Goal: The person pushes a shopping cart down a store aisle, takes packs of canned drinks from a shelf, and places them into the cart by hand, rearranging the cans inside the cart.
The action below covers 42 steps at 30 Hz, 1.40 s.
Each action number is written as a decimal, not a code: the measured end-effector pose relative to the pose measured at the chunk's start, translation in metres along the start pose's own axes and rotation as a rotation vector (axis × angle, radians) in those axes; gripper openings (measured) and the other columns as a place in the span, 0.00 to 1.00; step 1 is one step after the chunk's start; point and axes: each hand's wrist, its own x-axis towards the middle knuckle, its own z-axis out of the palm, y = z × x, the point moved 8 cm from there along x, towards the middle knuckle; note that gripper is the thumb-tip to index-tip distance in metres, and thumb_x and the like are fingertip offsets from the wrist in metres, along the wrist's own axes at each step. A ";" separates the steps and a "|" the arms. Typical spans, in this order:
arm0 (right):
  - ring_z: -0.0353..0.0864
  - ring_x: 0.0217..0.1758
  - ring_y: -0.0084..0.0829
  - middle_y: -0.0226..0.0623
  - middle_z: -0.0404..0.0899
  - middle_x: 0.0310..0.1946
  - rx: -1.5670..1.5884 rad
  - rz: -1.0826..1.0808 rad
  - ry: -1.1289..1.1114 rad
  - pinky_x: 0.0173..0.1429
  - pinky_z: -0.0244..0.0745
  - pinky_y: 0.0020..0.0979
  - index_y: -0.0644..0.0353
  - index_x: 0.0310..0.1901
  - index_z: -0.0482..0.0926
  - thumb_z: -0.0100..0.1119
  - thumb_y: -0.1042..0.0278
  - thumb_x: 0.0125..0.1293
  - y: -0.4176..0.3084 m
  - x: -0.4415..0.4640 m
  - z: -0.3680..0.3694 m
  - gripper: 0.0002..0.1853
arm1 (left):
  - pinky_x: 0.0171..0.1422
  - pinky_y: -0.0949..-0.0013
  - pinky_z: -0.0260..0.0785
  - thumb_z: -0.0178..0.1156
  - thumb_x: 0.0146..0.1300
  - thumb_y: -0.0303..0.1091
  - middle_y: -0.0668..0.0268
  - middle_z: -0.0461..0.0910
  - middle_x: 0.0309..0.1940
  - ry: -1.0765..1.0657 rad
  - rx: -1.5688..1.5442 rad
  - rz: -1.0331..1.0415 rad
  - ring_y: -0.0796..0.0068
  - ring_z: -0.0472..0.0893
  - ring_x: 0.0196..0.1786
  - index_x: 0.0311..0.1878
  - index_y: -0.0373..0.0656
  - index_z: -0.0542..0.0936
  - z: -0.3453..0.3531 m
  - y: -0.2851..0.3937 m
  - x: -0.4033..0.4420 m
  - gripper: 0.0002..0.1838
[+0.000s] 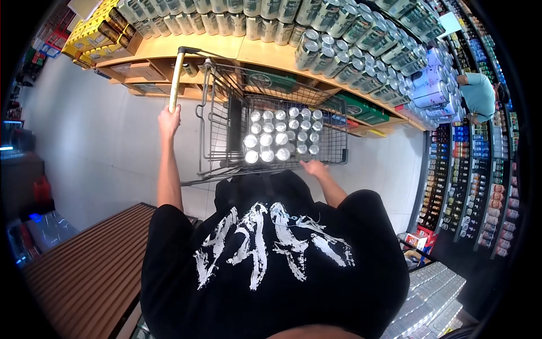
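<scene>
My left hand (pixel 169 121) is closed around the near end of the yellowish handle (pixel 176 79) of a wire shopping cart (pixel 333 127). The cart stands sideways in front of me. My right hand (pixel 316 169) is at the cart's near side rim, its fingers bent over the edge; the fingertips are partly hidden. Between the hands, inside the basket, sit packs of silver-topped cans (pixel 266 140), upright in rows. Neither hand touches the cans.
A long wooden display (pixel 265 52) stacked with green-and-silver cans (pixel 339 62) runs beyond the cart. Yellow cartons (pixel 101 31) stand at its left end. Slatted wood (pixel 84 271) lies behind my left side. A person in a light shirt (pixel 480 96) stands by the shelves at right.
</scene>
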 end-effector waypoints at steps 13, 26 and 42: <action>0.70 0.64 0.43 0.43 0.78 0.54 -0.187 -0.362 -0.200 0.67 0.61 0.49 0.49 0.50 0.82 0.47 0.19 0.53 0.019 -0.003 0.032 0.41 | 0.30 0.64 0.74 0.58 0.59 0.45 0.61 0.79 0.18 0.112 0.023 -0.143 0.69 0.81 0.20 0.37 0.40 0.79 -0.026 -0.076 -0.091 0.16; 0.75 0.56 0.41 0.47 0.79 0.47 -0.183 -0.449 -0.025 0.65 0.56 0.49 0.52 0.40 0.86 0.51 0.19 0.48 0.021 -0.010 0.070 0.41 | 0.49 0.53 0.71 0.57 0.55 0.49 0.49 0.82 0.36 0.165 0.130 -0.316 0.48 0.80 0.43 0.46 0.46 0.81 -0.044 -0.142 -0.150 0.21; 0.80 0.41 0.44 0.41 0.81 0.27 -0.060 -0.468 0.069 0.58 0.65 0.47 0.58 0.18 0.75 0.58 0.27 0.51 -0.012 -0.026 0.066 0.34 | 0.39 0.63 0.73 0.59 0.52 0.50 0.64 0.81 0.19 0.151 0.149 -0.344 0.67 0.82 0.27 0.44 0.47 0.84 -0.058 -0.142 -0.116 0.21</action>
